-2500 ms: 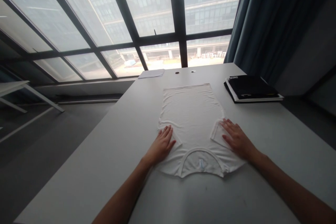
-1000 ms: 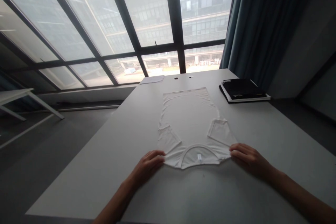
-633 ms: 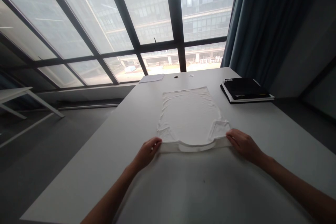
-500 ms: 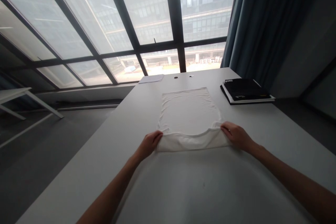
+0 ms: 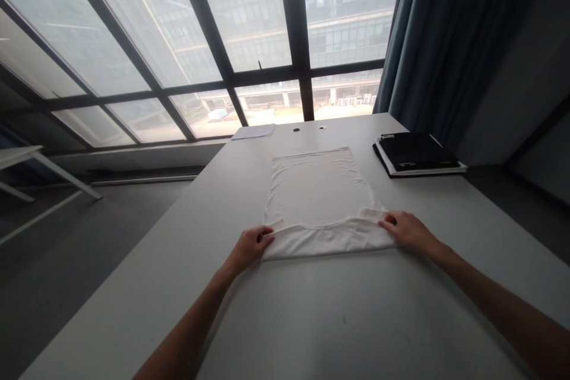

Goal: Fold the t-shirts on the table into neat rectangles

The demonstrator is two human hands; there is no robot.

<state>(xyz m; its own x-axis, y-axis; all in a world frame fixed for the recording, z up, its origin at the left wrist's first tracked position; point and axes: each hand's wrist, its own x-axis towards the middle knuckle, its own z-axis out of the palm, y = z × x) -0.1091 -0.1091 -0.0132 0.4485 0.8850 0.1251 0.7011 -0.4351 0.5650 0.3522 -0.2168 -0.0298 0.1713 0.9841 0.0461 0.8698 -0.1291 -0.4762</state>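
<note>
White shirt [image 5: 317,187] (near end folded), edge pinched by left fingers [image 5: 263,230] and right fingers [image 5: 393,220].

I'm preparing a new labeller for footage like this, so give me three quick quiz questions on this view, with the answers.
1. Multiple choice: which end of the white shirt is folded over?
A) the far end
B) the end nearest the person
C) neither end

2. True or false: the left hand and the right hand both touch the shirt.

3. Fill in the blank: on the table, the dark stack lies to the person's ____ of the shirt.

Key: 1: B; 2: true; 3: right.
</note>
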